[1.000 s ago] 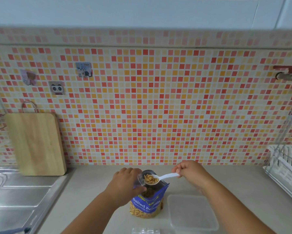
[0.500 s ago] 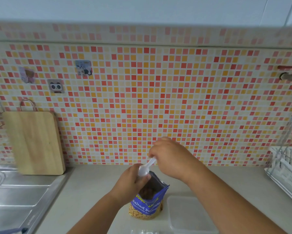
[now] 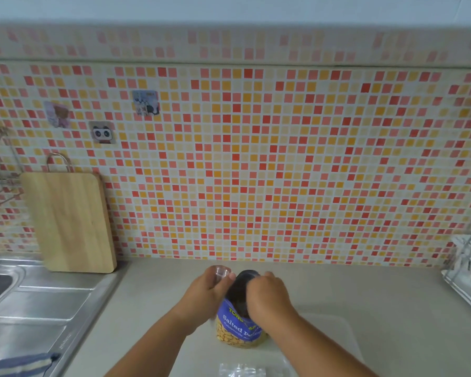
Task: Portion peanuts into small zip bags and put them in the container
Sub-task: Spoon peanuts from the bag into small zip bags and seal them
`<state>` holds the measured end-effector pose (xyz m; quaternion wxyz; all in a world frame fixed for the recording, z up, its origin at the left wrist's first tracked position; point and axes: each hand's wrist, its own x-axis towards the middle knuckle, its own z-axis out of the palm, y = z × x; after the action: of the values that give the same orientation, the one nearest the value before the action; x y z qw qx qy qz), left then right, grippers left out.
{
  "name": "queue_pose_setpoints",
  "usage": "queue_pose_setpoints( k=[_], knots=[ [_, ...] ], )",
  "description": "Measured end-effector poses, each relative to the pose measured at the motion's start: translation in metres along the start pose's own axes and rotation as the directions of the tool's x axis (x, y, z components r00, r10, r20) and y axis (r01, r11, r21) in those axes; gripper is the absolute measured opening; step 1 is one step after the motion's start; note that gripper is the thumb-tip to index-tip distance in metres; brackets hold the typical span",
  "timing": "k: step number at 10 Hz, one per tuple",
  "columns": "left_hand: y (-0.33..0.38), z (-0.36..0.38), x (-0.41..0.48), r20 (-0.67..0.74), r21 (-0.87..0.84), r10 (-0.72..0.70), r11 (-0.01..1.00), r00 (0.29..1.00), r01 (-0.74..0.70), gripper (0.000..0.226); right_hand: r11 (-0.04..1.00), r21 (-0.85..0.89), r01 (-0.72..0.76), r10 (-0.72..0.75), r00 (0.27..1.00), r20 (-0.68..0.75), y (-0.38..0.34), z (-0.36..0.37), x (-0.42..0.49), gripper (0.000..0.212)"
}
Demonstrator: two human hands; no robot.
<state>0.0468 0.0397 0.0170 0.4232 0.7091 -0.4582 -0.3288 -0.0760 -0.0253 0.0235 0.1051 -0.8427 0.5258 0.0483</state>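
A blue "Salted Peanuts" bag (image 3: 238, 331) stands open on the counter near the front edge. My left hand (image 3: 205, 293) pinches a small clear zip bag (image 3: 222, 271) upright beside the peanut bag's mouth. My right hand (image 3: 267, 299) is curled over that mouth with its fingers reaching down inside. The white spoon it held a moment ago is hidden from view. A translucent plastic container (image 3: 337, 336) lies on the counter just right of the peanut bag, partly behind my right forearm.
Several clear zip bags (image 3: 242, 370) lie at the bottom edge. A wooden cutting board (image 3: 71, 221) leans on the tiled wall at left, above a steel sink (image 3: 0, 284). A striped cloth (image 3: 16, 365) lies at lower left. A dish rack (image 3: 468, 270) stands at right.
My right hand tipped the spoonful of peanuts over the small bag, then swung down into the peanut bag's mouth. My left hand and the small bag shifted slightly left.
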Motion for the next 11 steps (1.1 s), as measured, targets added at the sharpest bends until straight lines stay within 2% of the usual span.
queue_pose_setpoints(
  k=[1,2,3,4,5,6,7,8,9,10,11],
  knots=[
    [-0.001,0.001,0.001,0.004,0.024,-0.003,1.0,1.0,0.003,0.03,0.994,0.099,-0.037,0.04,0.999,-0.027,-0.01,0.016,0.007,0.034],
    [-0.001,0.003,0.001,0.014,0.03,-0.007,1.0,1.0,0.007,0.032,0.978,0.12,-0.17,0.166,0.985,0.036,-0.013,0.019,0.012,0.049],
    [-0.003,0.002,0.001,0.024,0.053,-0.014,0.999,1.0,0.012,0.036,0.975,0.09,-0.202,0.206,0.978,-0.039,-0.007,0.015,0.013,0.04],
    [-0.003,0.0,0.001,0.044,0.053,-0.015,0.999,0.999,0.012,0.037,0.957,0.16,-0.241,0.254,0.965,-0.064,0.011,0.006,0.011,0.026],
    [0.001,-0.004,-0.001,0.055,0.007,-0.019,1.0,0.998,0.018,0.037,0.933,0.273,-0.234,0.246,0.969,-0.008,0.034,0.004,0.012,0.027],
    [0.002,-0.009,-0.002,0.018,-0.006,-0.012,1.0,1.0,0.012,0.036,0.945,0.257,-0.204,0.167,0.973,0.16,0.051,-0.003,0.017,0.03],
    [0.001,-0.014,-0.002,0.001,0.061,0.035,0.998,0.999,-0.035,0.033,0.907,0.236,-0.348,0.27,0.912,0.308,0.053,-0.02,0.018,0.04],
    [0.0,-0.016,-0.001,0.012,0.229,0.11,0.967,0.994,-0.11,0.04,0.908,0.194,-0.371,0.286,0.888,0.361,0.062,-0.027,0.018,0.043],
    [-0.002,-0.016,-0.001,0.049,0.423,0.187,0.886,0.981,-0.19,0.045,0.956,0.017,-0.293,0.267,0.893,0.361,0.069,-0.036,0.014,0.045],
    [-0.002,-0.013,-0.002,0.112,0.572,0.213,0.785,0.971,-0.238,0.053,0.957,0.091,-0.275,0.229,0.909,0.347,0.075,-0.051,0.011,0.046],
    [0.001,-0.008,-0.002,0.145,0.655,0.241,0.703,0.96,-0.275,0.055,0.982,0.17,-0.083,0.044,0.974,0.221,0.081,-0.063,-0.004,0.037]
  ],
)
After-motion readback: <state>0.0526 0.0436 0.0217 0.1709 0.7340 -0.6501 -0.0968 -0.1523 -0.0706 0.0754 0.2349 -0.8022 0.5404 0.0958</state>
